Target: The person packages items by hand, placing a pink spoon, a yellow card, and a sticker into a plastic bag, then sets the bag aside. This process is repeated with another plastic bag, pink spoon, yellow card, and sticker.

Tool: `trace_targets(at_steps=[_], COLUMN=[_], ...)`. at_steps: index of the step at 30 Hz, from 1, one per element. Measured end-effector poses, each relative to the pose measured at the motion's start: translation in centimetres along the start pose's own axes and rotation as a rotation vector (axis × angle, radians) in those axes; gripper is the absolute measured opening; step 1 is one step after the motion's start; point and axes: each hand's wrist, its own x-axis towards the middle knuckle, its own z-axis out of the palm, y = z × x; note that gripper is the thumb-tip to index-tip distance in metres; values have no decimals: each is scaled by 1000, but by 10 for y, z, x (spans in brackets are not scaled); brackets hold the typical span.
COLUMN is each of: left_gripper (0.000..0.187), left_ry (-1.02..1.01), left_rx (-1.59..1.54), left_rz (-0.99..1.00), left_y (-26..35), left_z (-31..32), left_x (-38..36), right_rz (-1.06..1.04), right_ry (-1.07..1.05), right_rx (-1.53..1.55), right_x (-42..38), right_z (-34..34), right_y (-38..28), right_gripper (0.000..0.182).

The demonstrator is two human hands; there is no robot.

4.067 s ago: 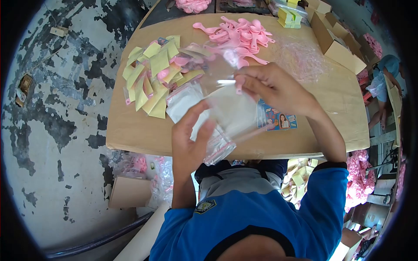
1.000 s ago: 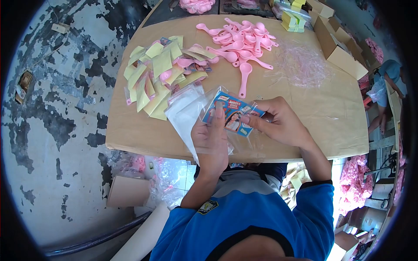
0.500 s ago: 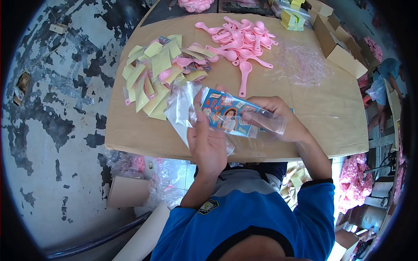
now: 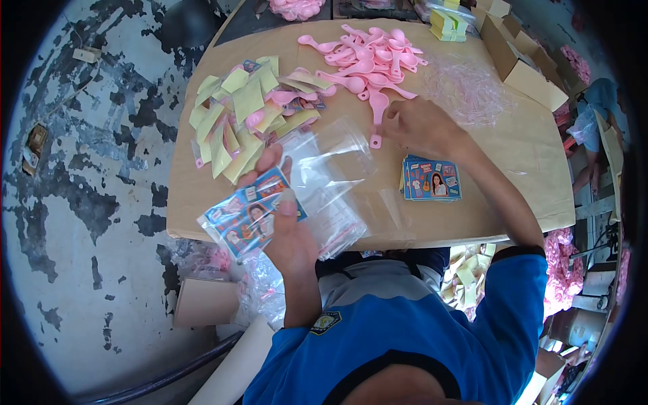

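Observation:
My left hand [image 4: 291,246] grips a blue printed card [image 4: 236,219] inside a clear plastic bag, thumb on top, fingers behind. It is tilted at the table's near left edge. More clear plastic bags [image 4: 334,219] lie right beside this hand. My right hand [image 4: 428,128] is over the table with fingers bent and apart, fingertips close beside a pink measuring spoon [image 4: 379,108] lying at the front of a pile of pink spoons [image 4: 368,57]. Below the right hand sits a small stack of blue printed cards [image 4: 432,181].
Packed bags with pale yellow cards [image 4: 229,128] are heaped on the left of the brown tabletop [image 4: 520,175]. Thin clear strips [image 4: 469,88] lie at the right, near an open cardboard box [image 4: 523,64]. A yellow bundle [image 4: 448,25] stands behind. Another person [image 4: 597,111] sits at far right.
My left hand has moved left and down with the bagged card. My right hand has let go of the bag and moved up to the spoons, uncovering the card stack.

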Motion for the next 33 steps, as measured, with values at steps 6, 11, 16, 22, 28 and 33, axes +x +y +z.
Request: trace_targets(at_steps=[6, 11, 16, 22, 28, 33], left_gripper=[50, 50, 52, 50, 50, 72], left_ry=[-153, -95, -36, 12, -70, 25], left_rx=[127, 47, -125, -218, -299, -409], left_rz=[72, 56, -50, -87, -160, -429], left_y=[-10, 0, 0, -2, -8, -11], left_z=[-4, -5, -9, 0, 17, 33], left_x=[-1, 4, 6, 3, -14, -29], right_rz=[-86, -175, -271, -313, -395, -525], right_ry=[55, 151, 115, -13, -93, -3], right_rx=[-121, 202, 528, 744, 806, 575], right_x=[24, 10, -29, -67, -72, -81], right_z=[27, 6, -30, -49, -41, -52], right_y=[18, 29, 12, -13, -41, -70], right_gripper=[30, 31, 23, 21, 16, 12])
